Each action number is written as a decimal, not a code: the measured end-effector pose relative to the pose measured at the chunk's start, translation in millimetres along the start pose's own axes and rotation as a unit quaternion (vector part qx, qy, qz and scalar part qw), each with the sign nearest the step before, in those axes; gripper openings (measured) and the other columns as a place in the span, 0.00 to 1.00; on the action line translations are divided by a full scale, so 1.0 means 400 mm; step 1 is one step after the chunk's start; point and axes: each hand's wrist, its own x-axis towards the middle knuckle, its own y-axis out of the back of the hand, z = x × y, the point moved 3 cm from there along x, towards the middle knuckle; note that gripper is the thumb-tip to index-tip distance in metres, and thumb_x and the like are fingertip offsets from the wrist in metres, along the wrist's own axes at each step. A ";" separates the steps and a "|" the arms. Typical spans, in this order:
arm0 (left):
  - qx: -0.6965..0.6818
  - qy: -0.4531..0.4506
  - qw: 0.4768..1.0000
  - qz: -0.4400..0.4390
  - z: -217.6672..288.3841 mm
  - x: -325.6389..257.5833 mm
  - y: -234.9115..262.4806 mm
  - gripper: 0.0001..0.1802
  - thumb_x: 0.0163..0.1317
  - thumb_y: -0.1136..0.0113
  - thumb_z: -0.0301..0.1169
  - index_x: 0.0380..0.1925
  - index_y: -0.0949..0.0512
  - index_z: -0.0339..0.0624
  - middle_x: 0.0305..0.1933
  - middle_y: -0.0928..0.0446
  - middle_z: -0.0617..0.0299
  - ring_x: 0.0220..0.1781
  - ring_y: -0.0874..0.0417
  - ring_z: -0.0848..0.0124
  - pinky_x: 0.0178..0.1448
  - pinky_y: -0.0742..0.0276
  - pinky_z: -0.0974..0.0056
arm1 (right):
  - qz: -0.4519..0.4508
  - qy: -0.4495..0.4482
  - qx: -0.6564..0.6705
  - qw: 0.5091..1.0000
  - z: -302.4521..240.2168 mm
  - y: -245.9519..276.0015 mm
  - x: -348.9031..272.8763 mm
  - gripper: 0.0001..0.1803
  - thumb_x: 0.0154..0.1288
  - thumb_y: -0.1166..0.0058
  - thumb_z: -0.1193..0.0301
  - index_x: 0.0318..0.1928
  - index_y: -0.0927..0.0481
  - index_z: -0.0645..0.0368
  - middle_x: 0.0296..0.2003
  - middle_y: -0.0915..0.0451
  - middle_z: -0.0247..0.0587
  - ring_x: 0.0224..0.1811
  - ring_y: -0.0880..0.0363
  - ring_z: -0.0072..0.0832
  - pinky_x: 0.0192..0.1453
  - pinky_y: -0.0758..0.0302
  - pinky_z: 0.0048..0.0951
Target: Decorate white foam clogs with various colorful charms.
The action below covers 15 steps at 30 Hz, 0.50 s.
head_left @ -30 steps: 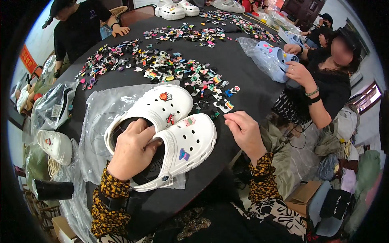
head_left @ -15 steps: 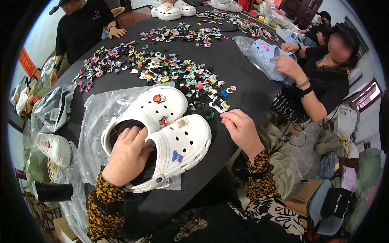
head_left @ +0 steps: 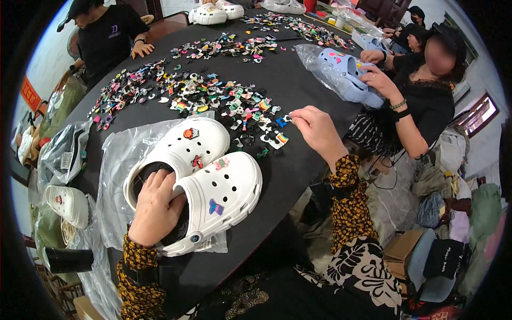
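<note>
Two white clogs (head_left: 221, 184) lie side by side, toes pointing away to the right, with a few colourful charms fixed to them. My left hand (head_left: 154, 208) grips them where their inner sides meet, fingers reaching into the far clog's opening. Under them is a clear plastic bag (head_left: 114, 176). My right hand (head_left: 319, 130) is stretched over the table, with thumb and forefinger pinched on a small light-coloured shoe charm at the right end of a charm pile (head_left: 234, 101). The fingertips partly cover that charm. Blue and rainbow charms lie just beside it.
Further charm piles (head_left: 229, 47) spread across the black table (head_left: 298, 176). At right, a co-worker handles a light blue clog (head_left: 341, 64); another person stands far left. A single white clog (head_left: 68, 205) and a black cylinder (head_left: 68, 260) are at the left edge.
My right hand has reached farther forward, from near the rainbow charm to a small charm beyond it. My left hand keeps its place on the clogs. The whole view has shifted slightly.
</note>
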 end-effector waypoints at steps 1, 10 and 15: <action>0.000 0.000 1.000 0.003 -0.002 0.001 -0.003 0.19 0.47 0.38 0.21 0.41 0.27 0.33 0.39 0.28 0.49 0.43 0.28 0.48 0.48 0.30 0.51 | -0.003 0.006 -0.015 1.000 0.001 0.004 0.006 0.08 0.62 0.46 0.70 0.38 0.17 0.59 0.36 0.19 0.46 0.40 0.20 0.43 0.45 0.24 0.37; -0.017 -0.001 1.000 0.003 -0.005 0.002 -0.003 0.19 0.47 0.37 0.22 0.42 0.27 0.33 0.39 0.28 0.50 0.44 0.28 0.49 0.49 0.31 0.52 | 0.009 -0.020 -0.047 0.999 0.143 -0.022 0.050 0.10 0.63 0.48 0.70 0.38 0.16 0.60 0.37 0.19 0.47 0.42 0.20 0.43 0.48 0.24 0.39; -0.012 0.005 1.000 0.006 -0.007 0.000 -0.002 0.19 0.47 0.37 0.22 0.42 0.27 0.33 0.39 0.28 0.50 0.44 0.28 0.49 0.49 0.31 0.52 | -0.009 0.017 -0.077 0.997 0.135 -0.033 0.058 0.10 0.61 0.48 0.72 0.38 0.17 0.62 0.37 0.18 0.47 0.41 0.19 0.41 0.47 0.24 0.36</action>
